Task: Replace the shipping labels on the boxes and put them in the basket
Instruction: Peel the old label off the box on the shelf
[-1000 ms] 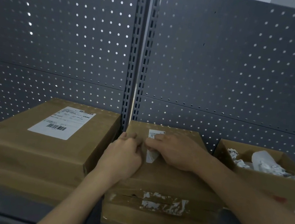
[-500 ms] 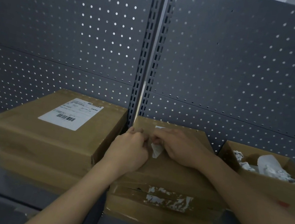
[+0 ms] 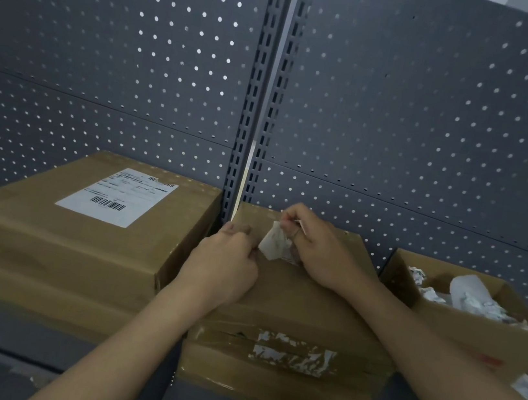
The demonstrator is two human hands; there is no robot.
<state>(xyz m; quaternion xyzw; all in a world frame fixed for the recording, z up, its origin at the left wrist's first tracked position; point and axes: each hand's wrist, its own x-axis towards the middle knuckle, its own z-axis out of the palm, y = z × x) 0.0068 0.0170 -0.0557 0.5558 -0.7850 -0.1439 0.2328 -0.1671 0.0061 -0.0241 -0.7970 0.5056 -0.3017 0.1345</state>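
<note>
Label half-peeled on middle box top — R hand pinches its raised far edge, stuck part lying nearer the person. L hand sits curled just left of it, on the box — can't tell if it grips anything.

A crumpled white paper label stands half peeled off a flat brown cardboard box; just left of it, a second brown cardboard box carries a smooth white barcode label.
</note>
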